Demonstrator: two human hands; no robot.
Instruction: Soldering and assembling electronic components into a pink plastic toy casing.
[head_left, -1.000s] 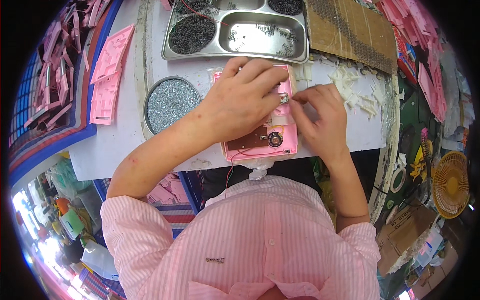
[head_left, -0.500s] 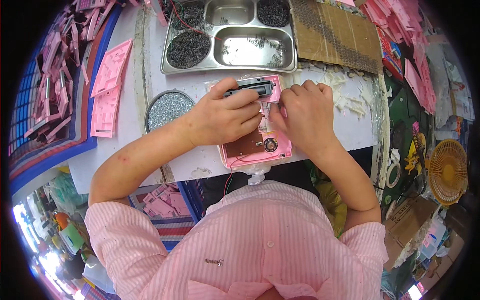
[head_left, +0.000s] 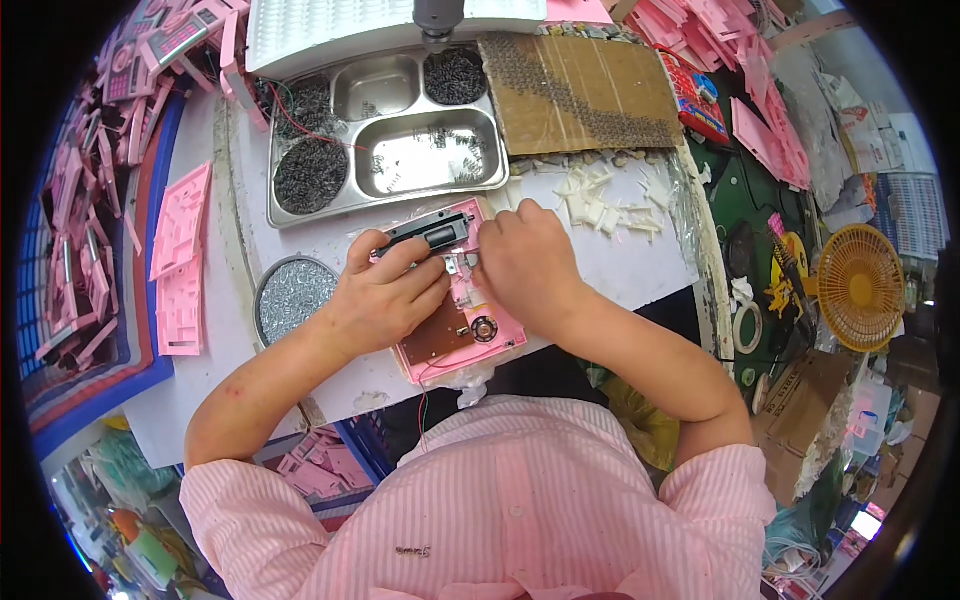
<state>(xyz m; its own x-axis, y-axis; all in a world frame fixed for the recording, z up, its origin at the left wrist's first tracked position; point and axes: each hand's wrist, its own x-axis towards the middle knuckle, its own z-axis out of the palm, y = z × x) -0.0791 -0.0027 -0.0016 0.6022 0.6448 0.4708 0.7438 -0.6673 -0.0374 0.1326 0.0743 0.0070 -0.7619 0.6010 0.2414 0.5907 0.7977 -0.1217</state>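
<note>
A pink plastic casing [head_left: 506, 336] lies on the white tabletop, slightly turned, with a brown circuit board [head_left: 438, 334] and a small round speaker [head_left: 484, 329] inside. Across its far end sits a long black plastic part [head_left: 441, 237]. My left hand [head_left: 388, 298] is closed over that part's left end, thumb on the far side, other fingers curled over the casing. At the casing's right side my right hand [head_left: 532, 268] is closed, fingertips pressed together beside small metal pieces; what they pinch is hidden. Thin red and green wires trail off the near edge.
Beyond the casing stands a metal compartment tray [head_left: 390, 203] holding dark springs. A round dish of screws [head_left: 297, 297] sits left, near pink panels [head_left: 182, 260]. White plastic pieces [head_left: 600, 205] and cardboard [head_left: 580, 95] lie at the far right. A grey tool [head_left: 438, 18] hangs above the tray.
The view has shifted, so the table and casing appear lower and further left, and the grey tool has come into sight. Both hands stay at the same places on the casing.
</note>
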